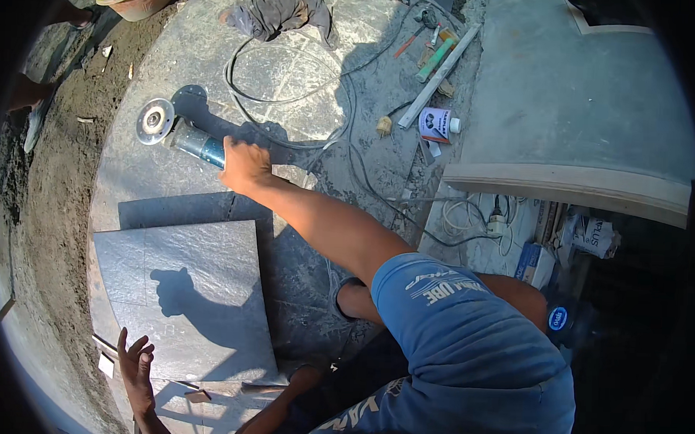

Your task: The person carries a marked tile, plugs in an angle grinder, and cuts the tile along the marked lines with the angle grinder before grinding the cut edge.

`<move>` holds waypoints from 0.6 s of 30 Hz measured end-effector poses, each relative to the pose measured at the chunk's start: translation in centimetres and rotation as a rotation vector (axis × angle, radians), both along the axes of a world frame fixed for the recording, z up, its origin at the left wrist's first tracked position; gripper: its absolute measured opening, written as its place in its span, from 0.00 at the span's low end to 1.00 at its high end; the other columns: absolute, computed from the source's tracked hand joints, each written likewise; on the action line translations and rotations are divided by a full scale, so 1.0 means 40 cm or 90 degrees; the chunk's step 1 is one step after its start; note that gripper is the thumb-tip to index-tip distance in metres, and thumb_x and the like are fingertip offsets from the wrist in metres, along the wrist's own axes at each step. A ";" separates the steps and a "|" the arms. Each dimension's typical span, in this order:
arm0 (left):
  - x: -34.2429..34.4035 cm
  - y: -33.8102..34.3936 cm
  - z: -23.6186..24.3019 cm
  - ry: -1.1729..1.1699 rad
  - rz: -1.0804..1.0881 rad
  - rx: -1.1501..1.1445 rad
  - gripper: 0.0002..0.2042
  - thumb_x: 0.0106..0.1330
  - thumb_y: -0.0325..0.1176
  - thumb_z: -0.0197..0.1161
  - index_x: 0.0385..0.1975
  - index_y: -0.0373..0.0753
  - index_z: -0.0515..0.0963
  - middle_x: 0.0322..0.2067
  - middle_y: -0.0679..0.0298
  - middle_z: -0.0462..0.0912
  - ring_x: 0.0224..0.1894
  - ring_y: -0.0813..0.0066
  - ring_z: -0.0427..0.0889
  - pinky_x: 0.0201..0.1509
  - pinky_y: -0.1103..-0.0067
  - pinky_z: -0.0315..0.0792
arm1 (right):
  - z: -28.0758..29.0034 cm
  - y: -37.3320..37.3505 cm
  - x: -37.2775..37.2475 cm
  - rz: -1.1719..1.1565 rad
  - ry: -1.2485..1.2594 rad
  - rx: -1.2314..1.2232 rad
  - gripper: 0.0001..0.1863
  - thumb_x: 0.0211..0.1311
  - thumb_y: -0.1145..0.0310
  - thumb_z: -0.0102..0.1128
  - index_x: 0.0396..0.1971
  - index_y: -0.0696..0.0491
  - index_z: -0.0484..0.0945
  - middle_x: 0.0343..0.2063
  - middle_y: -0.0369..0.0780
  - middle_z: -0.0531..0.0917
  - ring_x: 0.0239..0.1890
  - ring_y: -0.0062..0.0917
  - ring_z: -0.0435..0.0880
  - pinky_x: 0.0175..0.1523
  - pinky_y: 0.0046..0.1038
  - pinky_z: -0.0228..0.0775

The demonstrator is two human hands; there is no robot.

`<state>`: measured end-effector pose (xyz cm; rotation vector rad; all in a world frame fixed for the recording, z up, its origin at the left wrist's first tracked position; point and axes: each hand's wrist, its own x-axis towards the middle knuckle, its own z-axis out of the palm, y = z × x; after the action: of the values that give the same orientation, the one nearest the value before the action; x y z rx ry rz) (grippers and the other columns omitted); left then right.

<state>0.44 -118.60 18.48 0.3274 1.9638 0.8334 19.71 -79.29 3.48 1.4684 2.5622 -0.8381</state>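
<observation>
The right hand (244,164) is closed in a grip around the teal body of an angle grinder (183,137), arm stretched far out over the paving. The tool lies low with its round disc (154,121) pointing left and away from the body, a hold that keeps the cutting edge clear of the person. Its black cable (290,100) loops loosely across the far slabs toward the right, slack enough not to tug on the tool.

The left hand (137,364) is open, fingers spread, holding nothing, and hovers at the near edge of a loose grey stone tile (192,288) that lies flat on the ground on the near left, seemingly ready to steady it. Whether it touches the tile I cannot tell.

Farther off lie a crumpled cloth (282,12), a white tin (436,124) and a pale pipe (438,76) on the far right, kept beyond the working area. A raised concrete step (581,110) borders the right side.
</observation>
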 end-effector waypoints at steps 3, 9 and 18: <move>0.004 0.024 -0.018 -0.024 0.000 0.019 0.50 0.55 0.57 0.71 0.71 0.39 0.52 0.52 0.51 0.75 0.48 0.69 0.76 0.58 0.72 0.67 | -0.008 -0.017 0.017 -0.027 -0.004 0.004 0.39 0.48 0.57 0.71 0.58 0.59 0.67 0.40 0.50 0.83 0.42 0.44 0.85 0.49 0.41 0.76; -0.028 0.070 -0.027 -0.039 -0.034 0.044 0.45 0.60 0.53 0.69 0.71 0.40 0.53 0.52 0.52 0.75 0.49 0.68 0.76 0.59 0.71 0.67 | 0.038 -0.001 0.026 0.046 -0.045 -0.039 0.39 0.53 0.49 0.66 0.59 0.58 0.66 0.43 0.51 0.82 0.44 0.47 0.83 0.50 0.44 0.75; -0.040 0.137 -0.003 -0.042 -0.080 0.099 0.36 0.63 0.48 0.67 0.64 0.33 0.62 0.49 0.51 0.78 0.51 0.65 0.78 0.57 0.71 0.70 | 0.087 0.435 0.612 0.351 -0.265 0.197 0.22 0.51 0.78 0.56 0.50 0.49 0.73 0.48 0.41 0.74 0.57 0.38 0.72 0.58 0.38 0.67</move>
<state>-1.16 -113.14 18.38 0.5034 1.8020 0.9058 44.20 -61.89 6.96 0.7835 2.6153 -0.0570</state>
